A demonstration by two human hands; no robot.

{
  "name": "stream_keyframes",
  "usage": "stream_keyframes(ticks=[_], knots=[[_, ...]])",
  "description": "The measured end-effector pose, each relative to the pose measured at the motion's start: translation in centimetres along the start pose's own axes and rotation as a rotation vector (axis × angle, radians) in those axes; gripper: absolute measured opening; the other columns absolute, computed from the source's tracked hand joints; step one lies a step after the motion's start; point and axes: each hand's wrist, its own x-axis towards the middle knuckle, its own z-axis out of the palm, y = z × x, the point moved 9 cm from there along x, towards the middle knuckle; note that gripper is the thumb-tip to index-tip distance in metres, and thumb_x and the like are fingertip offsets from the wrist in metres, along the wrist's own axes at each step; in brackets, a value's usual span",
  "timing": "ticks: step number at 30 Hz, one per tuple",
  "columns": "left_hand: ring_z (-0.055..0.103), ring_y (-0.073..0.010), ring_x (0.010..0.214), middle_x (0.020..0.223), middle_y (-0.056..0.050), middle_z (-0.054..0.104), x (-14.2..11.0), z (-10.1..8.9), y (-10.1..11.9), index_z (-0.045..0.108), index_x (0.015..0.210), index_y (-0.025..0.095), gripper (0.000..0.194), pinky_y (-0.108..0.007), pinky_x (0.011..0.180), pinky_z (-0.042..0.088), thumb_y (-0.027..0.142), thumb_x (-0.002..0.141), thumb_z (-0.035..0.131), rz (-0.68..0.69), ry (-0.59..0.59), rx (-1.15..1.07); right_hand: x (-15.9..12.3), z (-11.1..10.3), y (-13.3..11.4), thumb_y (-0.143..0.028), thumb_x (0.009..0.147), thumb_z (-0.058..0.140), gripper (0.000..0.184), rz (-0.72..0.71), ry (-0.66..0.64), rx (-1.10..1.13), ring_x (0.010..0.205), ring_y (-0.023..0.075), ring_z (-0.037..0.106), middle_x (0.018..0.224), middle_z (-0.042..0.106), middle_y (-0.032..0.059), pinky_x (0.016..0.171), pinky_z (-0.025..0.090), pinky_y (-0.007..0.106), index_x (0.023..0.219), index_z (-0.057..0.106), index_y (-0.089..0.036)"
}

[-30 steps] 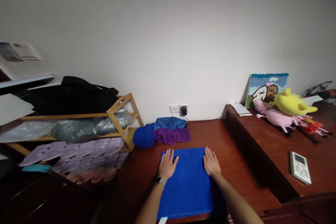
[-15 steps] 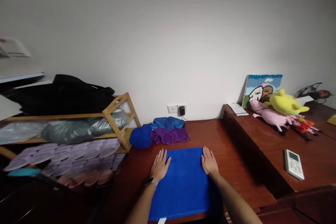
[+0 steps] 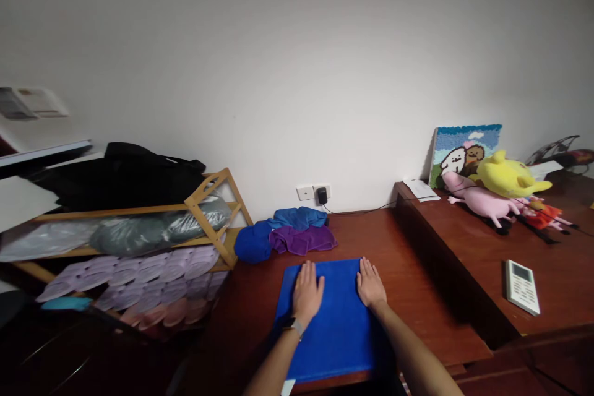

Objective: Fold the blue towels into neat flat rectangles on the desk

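A blue towel [image 3: 338, 328] lies spread flat on the brown wooden table, a white tag [image 3: 288, 387] poking out at its near left corner. My left hand [image 3: 307, 294] rests palm down on the towel, a little in from its left edge, with the fingers stretched out. Flat on the far right corner of the towel is my right hand [image 3: 371, 284], fingers extended. Neither hand grips anything. Beyond the towel, crumpled purple cloth [image 3: 304, 240] and blue cloths [image 3: 253, 241] lie bunched near the wall.
To the left stands a wooden rack [image 3: 218, 216] with lilac slippers [image 3: 153, 266] and a black bag [image 3: 125, 176]. A higher table on the right carries a remote control [image 3: 522, 286], plush toys [image 3: 482, 201] and a picture [image 3: 466, 151]. A black plug [image 3: 322, 195] sits in the wall socket.
My left hand has slid right, from the towel's left edge onto its surface. My right hand stays at the far right corner. The camera view has shifted slightly.
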Motion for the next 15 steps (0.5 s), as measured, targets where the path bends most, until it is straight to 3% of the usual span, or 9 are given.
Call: stream_keyframes(ticks=[3, 6, 9, 15], knots=[[0.032, -0.0281, 0.153, 0.164, -0.014, 0.039, -0.9, 1.4, 7.0, 0.040, 0.157, 0.013, 0.065, -0.048, 0.126, 0.029, 0.050, 0.105, 0.026, 0.188, -0.044, -0.066, -0.2, -0.1, 0.0, -0.036, 0.103, 0.011, 0.068, -0.003, 0.001, -0.010, 0.158, 0.0179, 0.011, 0.170, 0.013, 0.0074, 0.129, 0.005, 0.034, 0.162, 0.020, -0.004], [0.032, -0.0286, 0.153, 0.163, -0.013, 0.041, -0.8, 2.8, 10.7, 0.041, 0.157, 0.016, 0.062, -0.051, 0.125, 0.029, 0.048, 0.106, 0.024, 0.221, -0.082, -0.088, -0.1, 0.0, 0.1, -0.035, 0.102, 0.011, 0.068, -0.006, 0.002, -0.029, 0.158, 0.0173, 0.011, 0.170, 0.014, 0.0069, 0.129, 0.005, 0.033, 0.162, 0.021, -0.005], [0.030, -0.0267, 0.154, 0.164, -0.010, 0.040, -0.4, 4.0, 11.7, 0.039, 0.158, 0.020, 0.060, -0.051, 0.126, 0.027, 0.045, 0.107, 0.021, 0.226, -0.112, -0.103, 0.0, 0.2, 0.1, -0.034, 0.102, 0.011, 0.068, -0.008, 0.008, -0.041, 0.158, 0.0175, 0.011, 0.170, 0.014, 0.0067, 0.129, 0.005, 0.033, 0.162, 0.022, -0.005], [0.024, -0.0251, 0.156, 0.167, -0.008, 0.034, -0.2, 5.4, 11.0, 0.033, 0.161, 0.021, 0.061, -0.050, 0.128, 0.022, 0.046, 0.107, 0.020, 0.225, -0.191, -0.110, -0.1, 0.0, 0.0, -0.034, 0.102, 0.012, 0.067, -0.001, -0.001, -0.057, 0.158, 0.0184, 0.011, 0.170, 0.014, 0.0074, 0.129, 0.005, 0.035, 0.162, 0.021, -0.004]])
